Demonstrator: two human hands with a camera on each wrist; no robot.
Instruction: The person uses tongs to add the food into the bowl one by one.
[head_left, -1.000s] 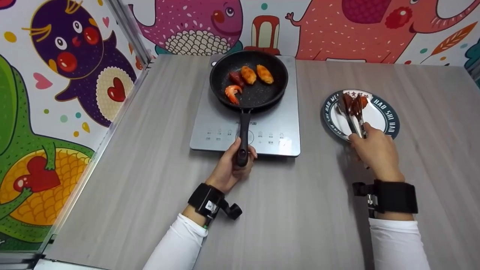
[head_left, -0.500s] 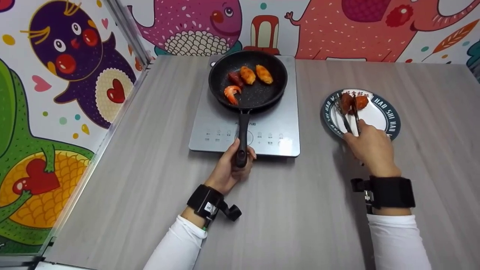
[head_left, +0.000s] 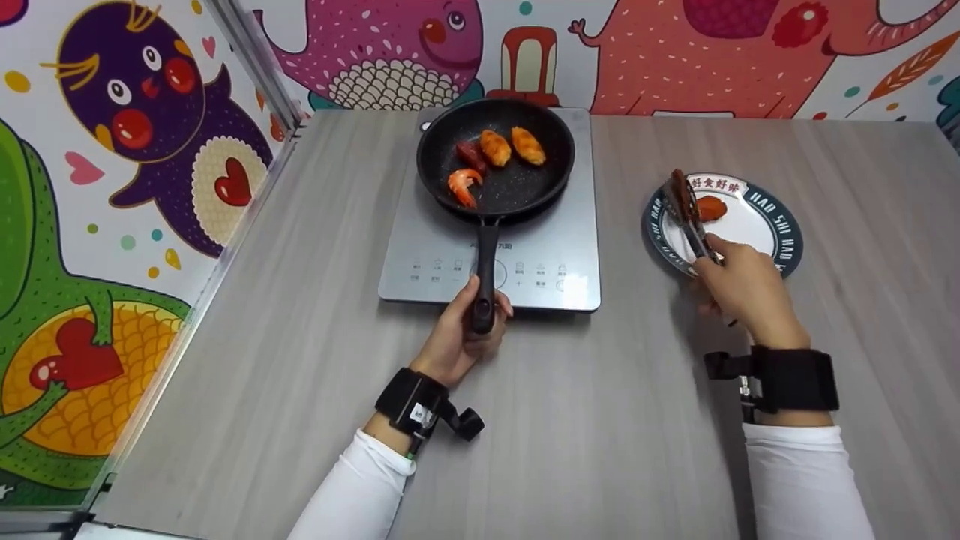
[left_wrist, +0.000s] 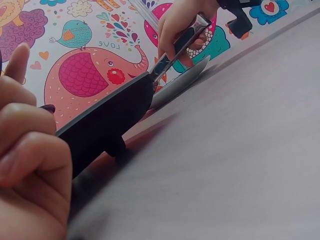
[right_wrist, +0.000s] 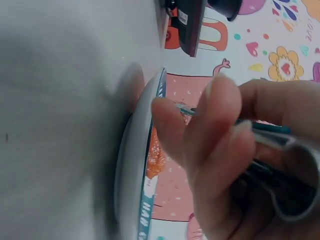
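Nearest us on the grey wood-grain bench (head_left: 570, 450), we see the left hand (head_left: 450, 341) curled round a long black handle (head_left: 487, 259). To its right, the right hand (head_left: 750, 289) grips silver metal tongs (head_left: 697, 236), their ends narrow about a dark reddish-brown piece of food (head_left: 679, 186) over the left part of a white round plate with a dark-green lettered rim (head_left: 784, 240); we cannot tell whether that piece is clear of the plate. A glossy orange-red piece (head_left: 711, 208) lies just beside it. We judge the step to be picking up food with the tongs; the next move calls for steady squeezing and a lift leftward. Farther left, a silver flat cooker (head_left: 427, 240) bears the handle's round black speckled pan (head_left: 521, 196), holding a curled orange shrimp (head_left: 464, 187), a dark-red piece (head_left: 472, 157) and two golden-orange pieces (head_left: 529, 145).
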